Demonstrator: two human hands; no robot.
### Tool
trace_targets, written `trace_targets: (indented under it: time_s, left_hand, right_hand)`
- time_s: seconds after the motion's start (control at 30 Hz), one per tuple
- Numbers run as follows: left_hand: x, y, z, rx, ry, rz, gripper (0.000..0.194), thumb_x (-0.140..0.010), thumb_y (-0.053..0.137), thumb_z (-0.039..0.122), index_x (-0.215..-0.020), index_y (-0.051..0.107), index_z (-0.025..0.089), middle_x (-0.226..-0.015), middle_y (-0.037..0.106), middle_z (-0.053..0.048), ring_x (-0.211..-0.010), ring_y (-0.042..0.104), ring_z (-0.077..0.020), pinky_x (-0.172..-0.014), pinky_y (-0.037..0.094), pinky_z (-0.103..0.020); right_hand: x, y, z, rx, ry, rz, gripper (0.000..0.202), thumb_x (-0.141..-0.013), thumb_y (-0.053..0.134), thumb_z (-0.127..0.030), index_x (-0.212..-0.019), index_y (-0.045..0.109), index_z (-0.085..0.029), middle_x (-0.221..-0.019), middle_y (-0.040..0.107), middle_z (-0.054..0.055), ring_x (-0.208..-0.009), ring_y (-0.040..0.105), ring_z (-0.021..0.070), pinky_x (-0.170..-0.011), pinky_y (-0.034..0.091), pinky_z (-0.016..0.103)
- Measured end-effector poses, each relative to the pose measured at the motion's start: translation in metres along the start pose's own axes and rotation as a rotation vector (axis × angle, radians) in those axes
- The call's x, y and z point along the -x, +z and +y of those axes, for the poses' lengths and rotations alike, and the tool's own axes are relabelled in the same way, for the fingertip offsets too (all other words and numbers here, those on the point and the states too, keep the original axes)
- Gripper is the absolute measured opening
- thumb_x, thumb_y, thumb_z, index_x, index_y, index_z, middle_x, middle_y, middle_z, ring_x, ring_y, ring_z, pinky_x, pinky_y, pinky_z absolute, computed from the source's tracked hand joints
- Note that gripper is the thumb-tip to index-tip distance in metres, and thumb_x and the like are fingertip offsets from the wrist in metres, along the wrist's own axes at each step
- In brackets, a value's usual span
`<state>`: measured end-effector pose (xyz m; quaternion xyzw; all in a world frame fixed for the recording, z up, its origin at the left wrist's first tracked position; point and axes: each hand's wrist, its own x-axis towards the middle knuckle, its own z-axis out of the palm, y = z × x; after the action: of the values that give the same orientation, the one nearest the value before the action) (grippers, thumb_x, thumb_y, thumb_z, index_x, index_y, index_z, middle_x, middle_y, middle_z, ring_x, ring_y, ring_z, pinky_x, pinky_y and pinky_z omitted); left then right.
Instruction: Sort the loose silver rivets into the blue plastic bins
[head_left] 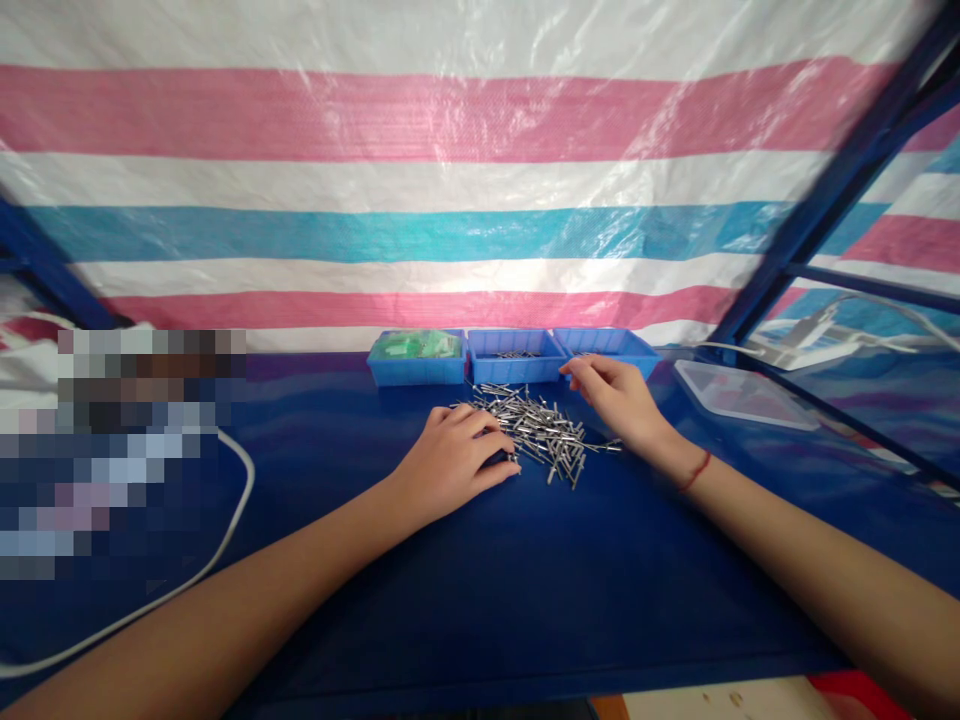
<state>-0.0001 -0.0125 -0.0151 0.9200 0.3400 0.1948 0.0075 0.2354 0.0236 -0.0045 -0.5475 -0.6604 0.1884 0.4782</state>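
A loose pile of silver metal pins, which look like blind rivets, lies on the dark blue tabletop. My left hand rests at the pile's left edge, its fingers apart and curved over a few rivets. My right hand is raised at the front of the right blue bin, beyond the pile's right side. Its thumb and forefinger are pinched together; whatever is between them is too small to make out. The middle blue bin holds some rivets. Part of the right bin's inside is hidden by my right hand.
A left blue bin contains green-and-clear plastic packets. A translucent lid lies at the right. A white cable curves along the left, near a pixelated area. Blue frame posts and a striped sheet bound the table.
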Motion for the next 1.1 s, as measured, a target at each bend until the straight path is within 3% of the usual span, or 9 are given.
trace_targets:
  time_s: [0.1, 0.33, 0.53, 0.87, 1.1]
  left_hand:
    - [0.000, 0.000, 0.002, 0.014, -0.038, 0.004, 0.022, -0.086, 0.055, 0.043, -0.091, 0.065, 0.023, -0.097, 0.065, -0.001, -0.095, 0.053, -0.0202, -0.080, 0.029, -0.035]
    - [0.000, 0.000, 0.001, -0.046, -0.151, 0.026, 0.009, -0.084, 0.054, 0.026, -0.083, 0.060, 0.019, -0.085, 0.066, 0.000, -0.086, 0.055, -0.0194, -0.073, 0.030, -0.033]
    - [0.000, 0.001, -0.001, -0.039, -0.145, -0.001, 0.020, -0.085, 0.055, 0.038, -0.085, 0.063, 0.020, -0.088, 0.066, -0.001, -0.086, 0.057, -0.0197, -0.073, 0.031, -0.033]
    - [0.000, 0.001, -0.002, -0.101, -0.145, -0.010, 0.025, -0.094, 0.042, 0.029, -0.087, 0.064, 0.018, -0.090, 0.067, -0.004, -0.086, 0.059, -0.0196, -0.074, 0.033, -0.032]
    - [-0.002, -0.003, 0.001, 0.184, -0.244, 0.087, 0.021, -0.094, 0.041, 0.027, -0.089, 0.059, 0.017, -0.092, 0.064, -0.003, -0.088, 0.058, -0.0168, -0.074, 0.040, -0.028]
  right_hand:
    - [0.007, 0.005, -0.008, 0.039, -0.062, -0.052, 0.035, -0.085, 0.048, -0.043, -0.072, 0.065, -0.015, -0.063, 0.058, 0.002, -0.057, 0.049, 0.0131, -0.057, 0.039, 0.027]
    - [0.017, 0.012, -0.009, 0.047, -0.125, -0.132, 0.036, -0.086, 0.046, -0.041, -0.077, 0.067, -0.014, -0.066, 0.061, 0.003, -0.062, 0.054, 0.0145, -0.058, 0.041, 0.026]
    - [0.020, 0.015, -0.011, 0.037, -0.128, -0.171, 0.034, -0.086, 0.045, -0.039, -0.076, 0.066, -0.015, -0.067, 0.062, 0.002, -0.064, 0.056, 0.0152, -0.060, 0.043, 0.027]
    - [0.024, 0.017, -0.014, 0.040, -0.187, -0.258, 0.032, -0.087, 0.045, -0.037, -0.066, 0.060, -0.017, -0.075, 0.066, 0.003, -0.070, 0.059, 0.0158, -0.066, 0.047, 0.028]
    - [0.031, 0.021, -0.020, -0.039, -0.194, -0.307, 0.020, -0.080, 0.058, -0.034, -0.084, 0.066, -0.016, -0.077, 0.066, 0.004, -0.058, 0.053, 0.0118, -0.053, 0.044, 0.026]
